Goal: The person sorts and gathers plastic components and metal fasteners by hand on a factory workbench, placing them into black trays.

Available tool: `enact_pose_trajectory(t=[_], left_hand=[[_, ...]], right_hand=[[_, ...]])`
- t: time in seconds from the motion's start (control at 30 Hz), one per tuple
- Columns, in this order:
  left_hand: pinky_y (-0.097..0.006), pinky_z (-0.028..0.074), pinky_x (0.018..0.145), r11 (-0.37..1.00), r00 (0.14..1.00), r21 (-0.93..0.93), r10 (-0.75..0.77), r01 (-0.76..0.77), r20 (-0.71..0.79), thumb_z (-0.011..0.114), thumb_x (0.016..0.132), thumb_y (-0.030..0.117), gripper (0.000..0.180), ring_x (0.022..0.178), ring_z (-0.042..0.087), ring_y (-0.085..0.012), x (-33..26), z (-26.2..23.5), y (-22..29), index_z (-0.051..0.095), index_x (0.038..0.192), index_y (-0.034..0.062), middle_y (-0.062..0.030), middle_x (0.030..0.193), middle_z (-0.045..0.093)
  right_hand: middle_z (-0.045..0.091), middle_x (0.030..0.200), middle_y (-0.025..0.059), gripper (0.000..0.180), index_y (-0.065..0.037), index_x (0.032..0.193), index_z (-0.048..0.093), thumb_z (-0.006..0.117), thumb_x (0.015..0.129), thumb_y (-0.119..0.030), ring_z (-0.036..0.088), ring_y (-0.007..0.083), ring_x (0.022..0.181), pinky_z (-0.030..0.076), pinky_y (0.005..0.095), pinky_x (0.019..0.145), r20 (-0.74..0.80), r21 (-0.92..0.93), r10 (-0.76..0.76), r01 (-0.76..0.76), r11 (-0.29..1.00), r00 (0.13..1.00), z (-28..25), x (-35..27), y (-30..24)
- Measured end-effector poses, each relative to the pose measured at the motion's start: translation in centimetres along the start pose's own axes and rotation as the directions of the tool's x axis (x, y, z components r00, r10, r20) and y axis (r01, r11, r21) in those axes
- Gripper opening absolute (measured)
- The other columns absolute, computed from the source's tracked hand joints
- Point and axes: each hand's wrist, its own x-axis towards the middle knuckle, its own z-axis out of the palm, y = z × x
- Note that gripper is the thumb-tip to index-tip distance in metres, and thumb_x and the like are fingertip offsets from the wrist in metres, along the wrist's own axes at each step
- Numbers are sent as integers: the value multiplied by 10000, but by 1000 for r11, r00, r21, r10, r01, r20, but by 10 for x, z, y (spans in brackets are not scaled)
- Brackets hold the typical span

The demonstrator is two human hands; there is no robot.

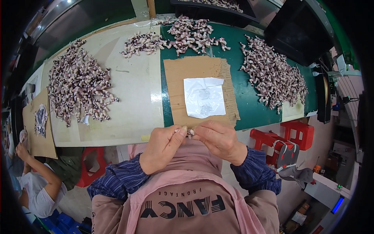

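Note:
At the table's near edge, my left hand [163,147] and my right hand [221,141] meet with thumbs and forefingers closed. Between their fingertips is a small pale, knobbly piece [191,132], mostly covered by the fingers, so its exact shape is hidden. Just beyond my hands lies a sheet of brown cardboard [177,84]. A creased white sheet [204,97] with greyish smudges in its middle rests on top of it.
Heaps of small white-and-purplish knobbly pieces lie at the left [80,84], far middle [191,35] and right [272,72]. Red stools [269,140] stand at the right. A co-worker's arm [43,173] reaches toward another cardboard sheet [43,132] at far left.

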Motion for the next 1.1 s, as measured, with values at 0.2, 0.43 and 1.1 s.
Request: enact_pose_trajectory(t=[0.2, 0.43, 1.1], left_hand=[[-427, 450, 582, 976, 984, 135, 178, -173, -26, 480, 1055, 206, 324, 605, 570, -384, -3, 5, 2, 619, 873, -23, -198, 680, 565], [-414, 486, 637, 982, 997, 180, 65, -56, -48, 480, 1052, 216, 321, 672, 637, -352, 14, -24, -10, 628, 891, -19, -199, 737, 631], [-523, 475, 606, 263, 696, 811, 419, 522, -584, 510, 1051, 294, 225, 726, 660, -435, 3, -250, -7, 593, 1101, 91, -222, 776, 676]], right_hand=[[637, 867, 120, 157, 13, 949, 654, 726, 812, -10, 657, 282, 729, 532, 362, 595, 85, 21, 0, -2, 1000, 996, -3, 2, -7], [634, 901, 133, 123, -4, 971, 642, 657, 850, -7, 666, 299, 782, 533, 359, 619, 147, -102, 15, 0, 995, 989, 9, 18, 7], [641, 916, 129, 176, 1, 1007, 691, 719, 833, 7, 629, 243, 738, 505, 345, 671, -371, -394, 208, -356, 847, 905, -62, 78, 210]])
